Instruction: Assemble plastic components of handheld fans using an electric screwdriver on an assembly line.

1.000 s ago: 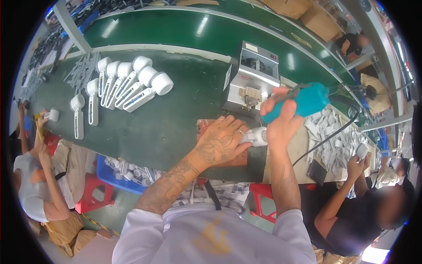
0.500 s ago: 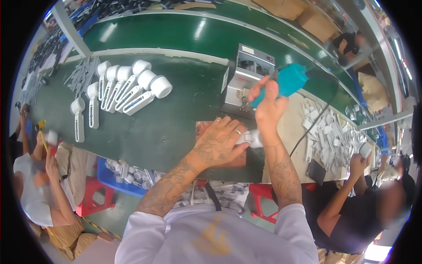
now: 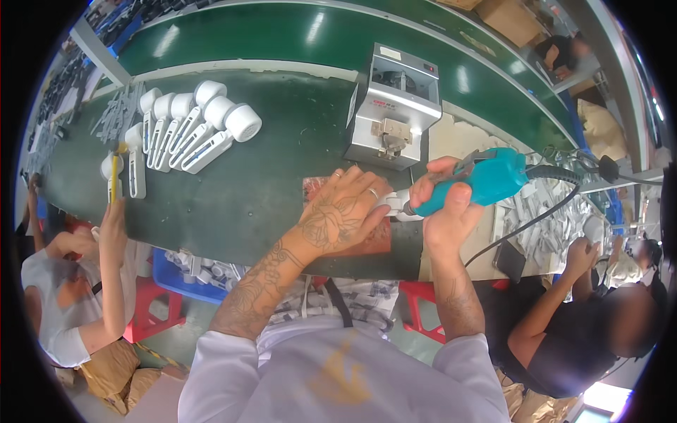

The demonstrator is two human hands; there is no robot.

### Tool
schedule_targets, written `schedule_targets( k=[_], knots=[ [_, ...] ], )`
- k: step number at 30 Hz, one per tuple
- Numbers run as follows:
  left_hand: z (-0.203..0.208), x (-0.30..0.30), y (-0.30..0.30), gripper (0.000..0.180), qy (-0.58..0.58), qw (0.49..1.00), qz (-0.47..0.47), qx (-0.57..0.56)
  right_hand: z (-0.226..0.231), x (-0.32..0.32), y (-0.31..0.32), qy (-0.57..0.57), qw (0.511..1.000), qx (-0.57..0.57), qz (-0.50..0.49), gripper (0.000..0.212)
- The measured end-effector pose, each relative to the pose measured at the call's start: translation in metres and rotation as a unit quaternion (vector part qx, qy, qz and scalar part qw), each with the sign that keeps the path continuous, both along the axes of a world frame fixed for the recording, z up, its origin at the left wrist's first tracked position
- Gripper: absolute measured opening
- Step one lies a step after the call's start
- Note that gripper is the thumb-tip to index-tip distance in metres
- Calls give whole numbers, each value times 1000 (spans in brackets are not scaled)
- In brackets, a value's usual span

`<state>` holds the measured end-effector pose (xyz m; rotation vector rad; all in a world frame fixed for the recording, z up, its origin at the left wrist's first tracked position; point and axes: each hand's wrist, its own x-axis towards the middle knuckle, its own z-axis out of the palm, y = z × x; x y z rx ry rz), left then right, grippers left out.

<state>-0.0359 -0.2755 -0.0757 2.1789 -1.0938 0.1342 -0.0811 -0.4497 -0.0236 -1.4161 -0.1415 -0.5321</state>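
Observation:
My right hand (image 3: 451, 222) is wrapped around a teal electric screwdriver (image 3: 501, 176), its tip pointing left against a white plastic part (image 3: 400, 206). My left hand (image 3: 342, 210) presses that part down from the left, fingers together over it, so most of the part is hidden. Both rest by a reddish mat (image 3: 370, 243) on the dark green table. Beyond my hands stands a silver benchtop machine (image 3: 391, 113) with a metal fixture on its front.
Several white round-headed handles (image 3: 204, 144) lie fanned out at the far left, beside thin grey strips (image 3: 116, 116). Grey-white parts (image 3: 546, 218) are heaped on the right, with a black cable (image 3: 518, 229) nearby. A blue bin (image 3: 169, 278) sits below the table edge. Co-workers sit on both sides.
My right hand has brought the screwdriver down from beside the machine to the white part. My left hand stays on the part. The left co-worker's hand has reached toward the handles with a yellow item.

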Motion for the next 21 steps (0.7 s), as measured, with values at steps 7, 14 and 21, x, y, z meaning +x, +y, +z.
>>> schedule_targets(
  k=[7, 14, 21],
  knots=[
    [-2, -1, 1, 31, 11, 1000, -5, 6, -11, -1, 3, 31, 999, -16, -33, 68],
    [5, 0, -2, 30, 18, 999, -5, 26, -16, 1, 4, 16, 1000, 2, -16, 58],
    [0, -1, 2, 31, -10, 1000, 17, 1, -19, 3, 7, -6, 1000, 9, -22, 57]
  ],
)
